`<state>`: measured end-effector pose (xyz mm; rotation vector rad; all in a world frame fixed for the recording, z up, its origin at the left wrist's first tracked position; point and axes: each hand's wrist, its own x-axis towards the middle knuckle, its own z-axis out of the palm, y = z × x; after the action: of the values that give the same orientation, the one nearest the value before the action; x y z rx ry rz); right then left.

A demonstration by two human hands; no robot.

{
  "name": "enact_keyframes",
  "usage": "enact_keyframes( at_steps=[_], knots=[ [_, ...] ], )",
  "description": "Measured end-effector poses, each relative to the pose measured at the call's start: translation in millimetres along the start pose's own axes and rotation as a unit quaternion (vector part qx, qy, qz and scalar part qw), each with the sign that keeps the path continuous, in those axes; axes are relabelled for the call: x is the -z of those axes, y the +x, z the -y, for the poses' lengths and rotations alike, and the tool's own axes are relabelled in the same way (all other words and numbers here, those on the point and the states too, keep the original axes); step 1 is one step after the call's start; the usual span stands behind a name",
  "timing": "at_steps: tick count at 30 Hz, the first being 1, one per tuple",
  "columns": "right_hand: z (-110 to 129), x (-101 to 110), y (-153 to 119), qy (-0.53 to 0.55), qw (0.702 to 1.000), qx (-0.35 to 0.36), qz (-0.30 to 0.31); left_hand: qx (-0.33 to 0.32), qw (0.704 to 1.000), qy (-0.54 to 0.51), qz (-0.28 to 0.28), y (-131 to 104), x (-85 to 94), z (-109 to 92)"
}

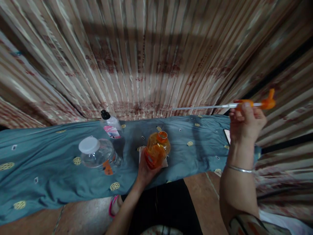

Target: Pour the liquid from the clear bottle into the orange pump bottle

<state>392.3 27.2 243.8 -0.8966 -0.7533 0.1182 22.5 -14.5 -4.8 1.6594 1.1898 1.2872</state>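
My left hand [146, 171] is wrapped round the lower part of an orange see-through bottle [157, 148], whose neck is open at the top. A folded white cloth or tissue [165, 163] lies under it. Held up at the right, my right hand [248, 119] grips an orange pump head [267, 103] by its collar. The pump's long thin tube [200, 107] points left, well clear of the bottle's mouth. The fingers of my right hand are closed round the collar.
A clear plastic jar with a white lid [89, 145] stands left on the blue-green cloth [61, 182]. Behind it is a clear bottle with a black cap [111, 125]. A phone-like flat thing [227, 135] lies at the right. Pleated curtains [146, 65] hang behind.
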Motion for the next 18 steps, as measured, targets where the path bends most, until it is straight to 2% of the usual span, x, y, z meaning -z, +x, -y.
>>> enact_keyframes(
  at_steps=[2, 4, 6, 8, 13, 18],
  knots=[
    [-32.7, -3.4, -10.5, -0.100, 0.995, 0.013, -0.006, -0.002, 1.000, -0.004, 0.000, 0.0, 0.4, -1.1],
    [-65.6, -7.8, -29.0, -0.147, 0.989, 0.007, 0.016, -0.006, 1.000, -0.011, 0.002, 0.4, 1.1, -2.7],
    [-93.8, -11.6, -52.1, -0.197, 0.978, 0.000, 0.060, -0.010, 1.000, -0.017, 0.004, 0.4, 1.7, -3.7],
    [-115.6, -13.7, -75.4, -0.256, 0.958, -0.009, 0.129, -0.010, 1.000, -0.021, 0.007, 0.0, 1.9, -3.9],
    [-148.1, -10.0, -114.0, -0.378, 0.868, -0.033, 0.321, -0.008, 1.000, -0.027, 0.012, -2.5, 0.1, -2.6],
    [-161.6, 5.8, -124.8, -0.440, 0.790, -0.026, 0.426, -0.010, 0.999, -0.031, 0.012, -4.0, -1.7, -3.6]
  ],
)
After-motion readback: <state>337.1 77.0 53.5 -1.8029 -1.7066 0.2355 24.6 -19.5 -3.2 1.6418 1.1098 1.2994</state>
